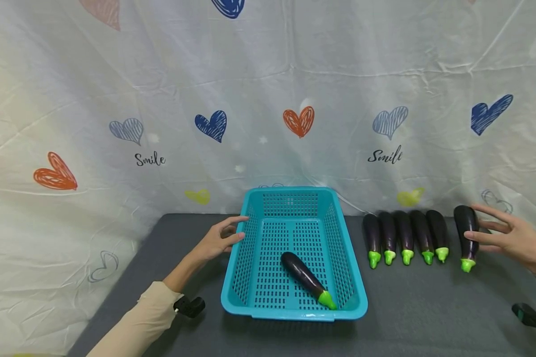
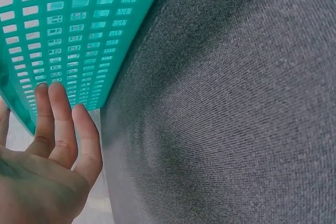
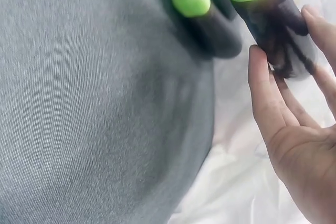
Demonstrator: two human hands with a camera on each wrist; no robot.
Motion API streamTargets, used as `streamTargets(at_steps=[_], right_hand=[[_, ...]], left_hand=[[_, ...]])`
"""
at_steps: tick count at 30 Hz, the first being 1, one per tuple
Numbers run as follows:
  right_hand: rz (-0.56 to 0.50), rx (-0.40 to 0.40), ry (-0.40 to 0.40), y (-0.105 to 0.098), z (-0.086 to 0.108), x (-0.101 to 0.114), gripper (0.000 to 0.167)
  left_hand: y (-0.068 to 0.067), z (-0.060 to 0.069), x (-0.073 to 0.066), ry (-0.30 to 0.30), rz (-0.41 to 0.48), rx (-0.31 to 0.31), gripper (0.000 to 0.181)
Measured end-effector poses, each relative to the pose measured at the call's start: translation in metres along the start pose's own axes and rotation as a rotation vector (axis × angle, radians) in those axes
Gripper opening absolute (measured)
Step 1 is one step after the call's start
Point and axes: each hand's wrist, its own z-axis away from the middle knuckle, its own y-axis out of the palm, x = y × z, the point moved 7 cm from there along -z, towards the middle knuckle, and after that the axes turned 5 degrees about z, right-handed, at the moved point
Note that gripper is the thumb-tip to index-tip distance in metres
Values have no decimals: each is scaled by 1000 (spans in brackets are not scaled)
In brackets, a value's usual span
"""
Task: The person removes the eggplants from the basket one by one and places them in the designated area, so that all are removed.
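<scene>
At the far right of the head view, my right hand (image 1: 515,238) holds a dark purple eggplant (image 1: 465,225) with a bright green stem end, between the thumb and the fingers. The right wrist view shows that eggplant (image 3: 275,27) between the fingertips, stem end away from the palm. My left hand (image 1: 219,239) is at the left side of a turquoise plastic basket (image 1: 234,267), its fingers loosely bent at the rim. Seen from the left wrist, those fingers lie along the slotted outer wall. One eggplant (image 1: 303,275) lies slantwise inside the basket.
Several more eggplants (image 1: 404,233) lie side by side in a row between the basket and my right hand, stems toward me. A dark grey cloth (image 1: 411,317) covers the table. Behind it hangs a white curtain (image 1: 259,89) printed with hearts.
</scene>
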Motion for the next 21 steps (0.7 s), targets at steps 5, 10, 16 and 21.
streamTargets(at_steps=[5, 10, 16, 21], right_hand=[[13, -7, 11, -3, -4, -12, 87], [55, -22, 38, -4, -8, -25, 90], [95, -53, 49, -3, -14, -36, 92], [126, -85, 56, -3, -20, -44, 89]], left_hand=[[0, 0, 0, 4, 5, 2, 52], [1, 1, -1, 6, 15, -1, 52], [1, 2, -2, -3, 17, -3, 53], [0, 2, -1, -17, 14, -6, 52]])
